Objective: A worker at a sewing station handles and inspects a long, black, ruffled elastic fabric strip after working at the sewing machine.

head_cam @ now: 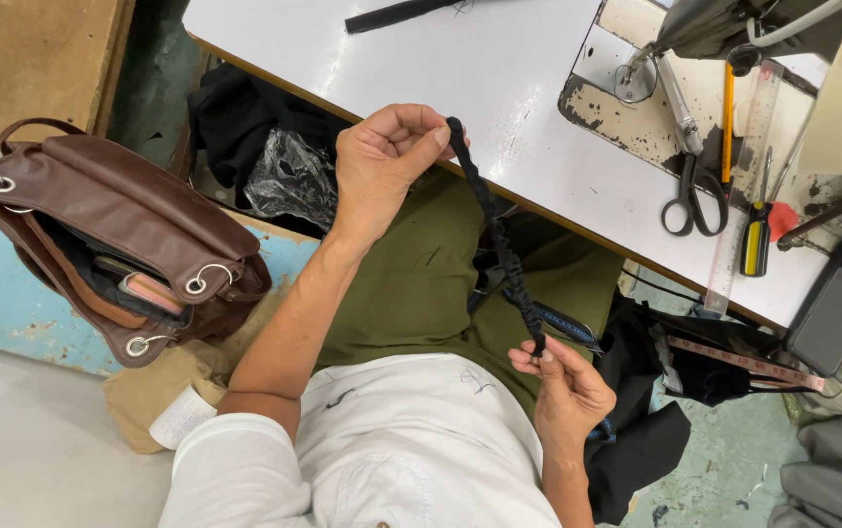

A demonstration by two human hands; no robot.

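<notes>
A: Head view. Left hand (382,166) pinches the top end of a black gathered strap (495,235) between thumb and fingertips; right hand (566,388) pinches the lower end, fingers closed narrow on it. The strap hangs stretched between the two hands, over the lap and in front of the bench (460,68) edge.

B: Handling?

A: Judged light and soft. It ruches along its middle and follows the pull, so likely elastic inside a fabric sleeve. Not slippery, not fragile. Best held at the two ends, as now; a grip mid-length would bunch the gathers.

B: Surroundings?

A: Beyond the left hand, on the bench: scissors (693,196), a screwdriver (755,240) and a clear ruler (739,196), all well apart from both hands. Outboard of the left arm, a brown leather bag (118,235), open. Near the right hand, a measuring tape (744,362) over dark cloth.
</notes>
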